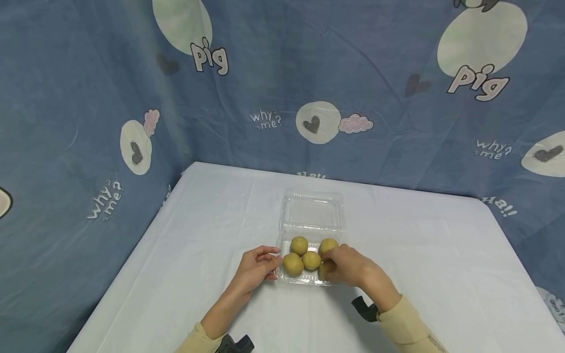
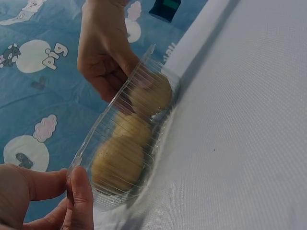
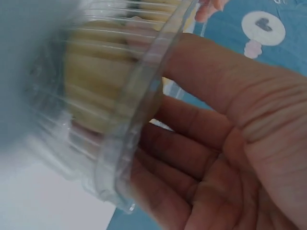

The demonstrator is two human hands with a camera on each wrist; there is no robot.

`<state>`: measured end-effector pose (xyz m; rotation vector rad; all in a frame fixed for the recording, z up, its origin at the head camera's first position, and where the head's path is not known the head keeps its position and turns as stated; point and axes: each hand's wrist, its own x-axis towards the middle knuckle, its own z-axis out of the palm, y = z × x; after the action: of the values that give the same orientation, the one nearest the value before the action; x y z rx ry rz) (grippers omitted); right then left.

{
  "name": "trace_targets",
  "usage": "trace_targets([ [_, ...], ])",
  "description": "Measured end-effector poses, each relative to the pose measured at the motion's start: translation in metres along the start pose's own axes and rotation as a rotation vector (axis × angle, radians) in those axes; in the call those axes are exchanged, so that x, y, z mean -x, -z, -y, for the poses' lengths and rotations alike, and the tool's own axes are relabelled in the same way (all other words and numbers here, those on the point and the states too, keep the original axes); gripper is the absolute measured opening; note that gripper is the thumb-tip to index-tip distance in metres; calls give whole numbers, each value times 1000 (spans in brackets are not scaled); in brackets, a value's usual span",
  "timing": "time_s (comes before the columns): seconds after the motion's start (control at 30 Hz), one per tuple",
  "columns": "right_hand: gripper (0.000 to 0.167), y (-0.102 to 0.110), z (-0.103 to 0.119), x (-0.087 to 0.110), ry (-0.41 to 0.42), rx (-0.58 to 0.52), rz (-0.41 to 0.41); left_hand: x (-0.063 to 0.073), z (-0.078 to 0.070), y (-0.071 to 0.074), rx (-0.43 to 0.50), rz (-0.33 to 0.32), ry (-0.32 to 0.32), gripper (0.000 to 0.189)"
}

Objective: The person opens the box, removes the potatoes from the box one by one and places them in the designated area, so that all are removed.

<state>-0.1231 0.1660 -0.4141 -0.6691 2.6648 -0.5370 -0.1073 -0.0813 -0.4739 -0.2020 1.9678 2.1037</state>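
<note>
— Where is the clear plastic clamshell box sitting?

— It is sitting on the white-covered surface, below the centre of the head view and slightly to the right. Its lid is lying folded back, toward the top of the frame.

— And what is it containing?

— Five round yellow-brown balls are lying inside, two in the farther row and three in the nearer row.

— What is the left hand doing?

— It is holding the box at its left side. At the lower left of the left wrist view, the thumb and fingers are pinching the rim, with only the thin plastic between them.

— And the right hand?

— It is reaching into the box from the right. Its fingers and thumb are curling around the lower right ball, opening just as wide as this ball. Whether the ball is touching the bottom, I cannot tell.

— What is hanging behind?

— A blue printed cloth is filling the upper part.
</note>
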Motion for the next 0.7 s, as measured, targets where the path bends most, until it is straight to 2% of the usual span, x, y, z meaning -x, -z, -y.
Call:
trace_targets([
  [0.17,37,-1,-6,3,44,-45,-39,0,1,0,4,-2,2,34],
  [0.33,35,0,-13,4,98,-106,-72,0,2,-1,13,-3,6,33],
  [0.53,36,-1,-25,5,223,-220,-111,-1,2,-1,4,-9,2,34],
  [0.7,38,-5,-33,6,275,-334,-140,0,1,-1,5,-11,1,33],
])
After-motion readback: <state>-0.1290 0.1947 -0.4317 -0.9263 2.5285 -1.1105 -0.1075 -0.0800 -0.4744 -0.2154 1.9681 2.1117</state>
